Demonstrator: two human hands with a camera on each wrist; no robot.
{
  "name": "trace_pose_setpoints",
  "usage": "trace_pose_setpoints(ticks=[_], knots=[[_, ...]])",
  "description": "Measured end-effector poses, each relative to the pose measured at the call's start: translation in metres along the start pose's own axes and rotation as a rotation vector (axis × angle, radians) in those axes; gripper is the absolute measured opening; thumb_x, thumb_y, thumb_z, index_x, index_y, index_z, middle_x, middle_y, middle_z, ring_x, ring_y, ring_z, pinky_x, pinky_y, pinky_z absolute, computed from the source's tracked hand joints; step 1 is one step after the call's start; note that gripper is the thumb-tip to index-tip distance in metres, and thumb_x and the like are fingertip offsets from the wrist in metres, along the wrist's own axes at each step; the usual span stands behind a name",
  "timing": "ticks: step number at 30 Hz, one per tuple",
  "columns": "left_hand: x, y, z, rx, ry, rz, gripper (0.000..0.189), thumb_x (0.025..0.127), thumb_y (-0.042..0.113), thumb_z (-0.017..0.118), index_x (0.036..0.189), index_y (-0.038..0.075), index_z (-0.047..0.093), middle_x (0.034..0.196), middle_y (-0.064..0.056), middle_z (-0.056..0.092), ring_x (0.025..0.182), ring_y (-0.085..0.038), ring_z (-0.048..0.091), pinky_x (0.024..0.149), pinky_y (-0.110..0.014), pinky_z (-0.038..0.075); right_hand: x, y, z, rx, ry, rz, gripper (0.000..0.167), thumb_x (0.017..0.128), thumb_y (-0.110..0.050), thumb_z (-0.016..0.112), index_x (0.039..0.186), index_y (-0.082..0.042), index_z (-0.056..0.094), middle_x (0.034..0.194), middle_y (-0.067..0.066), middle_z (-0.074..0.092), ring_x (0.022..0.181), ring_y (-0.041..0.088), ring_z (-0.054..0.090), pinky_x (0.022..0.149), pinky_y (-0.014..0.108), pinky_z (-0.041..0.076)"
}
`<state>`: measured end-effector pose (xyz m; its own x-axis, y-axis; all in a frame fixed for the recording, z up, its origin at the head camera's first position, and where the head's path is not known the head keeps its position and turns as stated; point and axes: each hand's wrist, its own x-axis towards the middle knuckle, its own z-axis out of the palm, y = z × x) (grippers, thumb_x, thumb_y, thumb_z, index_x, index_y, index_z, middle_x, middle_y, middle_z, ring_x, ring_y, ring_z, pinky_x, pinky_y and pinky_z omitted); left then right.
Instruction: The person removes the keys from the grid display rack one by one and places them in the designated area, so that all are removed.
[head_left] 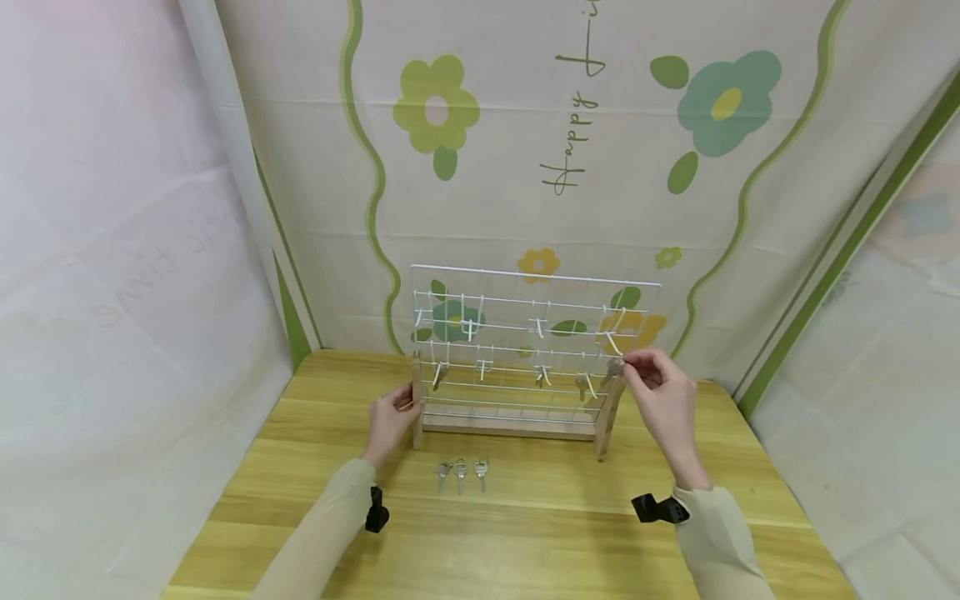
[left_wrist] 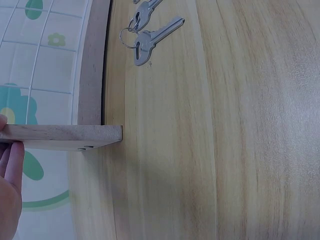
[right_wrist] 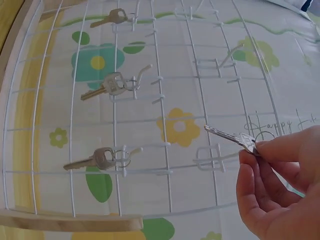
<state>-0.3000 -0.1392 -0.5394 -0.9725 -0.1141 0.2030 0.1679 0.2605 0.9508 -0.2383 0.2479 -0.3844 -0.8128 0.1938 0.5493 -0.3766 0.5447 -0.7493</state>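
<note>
A white wire rack [head_left: 517, 412] with hooks stands on wooden legs. My left hand [head_left: 388, 423] grips its left wooden upright [head_left: 417, 400]; in the left wrist view, fingers [left_wrist: 15, 167] lie against that wood. By the rack's right side, my right hand [head_left: 663, 400] pinches a silver key [right_wrist: 227, 134] by its head, with its ring partly hidden by the fingers. That key is apart from the nearby upper-row hook [right_wrist: 212, 157]. Several keys hang from lower-row hooks, among them one key [right_wrist: 102, 159] nearest the right end and another key [right_wrist: 112, 85] beside it.
Three loose keys, including a ringed key [head_left: 482, 473], lie on the wooden table [head_left: 495, 550] in front of the rack. A flower-print cloth [head_left: 517, 167] hangs close behind, and pale cloth walls [head_left: 112, 333] flank the table.
</note>
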Motion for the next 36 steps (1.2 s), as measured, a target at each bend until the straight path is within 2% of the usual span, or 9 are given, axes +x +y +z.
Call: trace_pose_setpoints(ticks=[9,16,20,30,36], knots=[[0.0,-0.001,-0.001,-0.002,-0.006,-0.005,0.044,0.088,-0.002,0.069,0.131,-0.008,0.059,0.127,-0.028,0.064,0.115,-0.04,0.067,0.09,-0.032,0.062,-0.015,0.01,0.017,-0.074,-0.151,0.044,0.009,0.092,-0.008,0.069,0.099,-0.004,0.072,0.096,0.015,0.075,0.077,-0.01,0.061,0.069,0.003,0.054],[0.001,-0.001,-0.001,0.01,-0.007,0.002,0.045,0.088,-0.003,0.069,0.131,-0.008,0.059,0.127,-0.03,0.064,0.115,-0.04,0.066,0.09,-0.03,0.062,-0.029,0.016,0.037,-0.07,-0.261,0.058,0.007,0.089,-0.004,0.072,0.096,-0.003,0.072,0.094,0.015,0.075,0.077,0.004,0.068,0.068,0.008,0.056],[0.001,-0.001,0.0,0.005,-0.003,-0.001,0.044,0.088,-0.003,0.07,0.13,-0.008,0.06,0.126,-0.029,0.064,0.114,-0.04,0.067,0.089,-0.03,0.062,-0.04,0.019,0.049,-0.076,-0.315,0.049,0.007,0.088,-0.004,0.073,0.095,-0.006,0.073,0.091,0.011,0.076,0.075,0.01,0.069,0.066,0.012,0.058],[0.002,-0.001,0.0,-0.001,0.002,-0.005,0.044,0.087,-0.003,0.071,0.13,-0.008,0.06,0.126,-0.029,0.065,0.114,-0.04,0.067,0.089,-0.031,0.062,-0.063,0.037,0.08,-0.112,-0.434,0.072,0.004,0.087,-0.01,0.075,0.089,-0.008,0.073,0.085,0.003,0.075,0.071,0.003,0.066,0.063,0.012,0.056],[0.001,-0.001,-0.001,-0.01,-0.006,-0.021,0.044,0.087,-0.002,0.071,0.13,-0.007,0.06,0.127,-0.028,0.065,0.115,-0.039,0.067,0.09,-0.031,0.062,-0.072,0.052,0.096,-0.078,-0.493,0.087,0.004,0.088,-0.011,0.074,0.087,-0.008,0.071,0.082,0.0,0.072,0.068,0.0,0.061,0.061,0.014,0.055]])
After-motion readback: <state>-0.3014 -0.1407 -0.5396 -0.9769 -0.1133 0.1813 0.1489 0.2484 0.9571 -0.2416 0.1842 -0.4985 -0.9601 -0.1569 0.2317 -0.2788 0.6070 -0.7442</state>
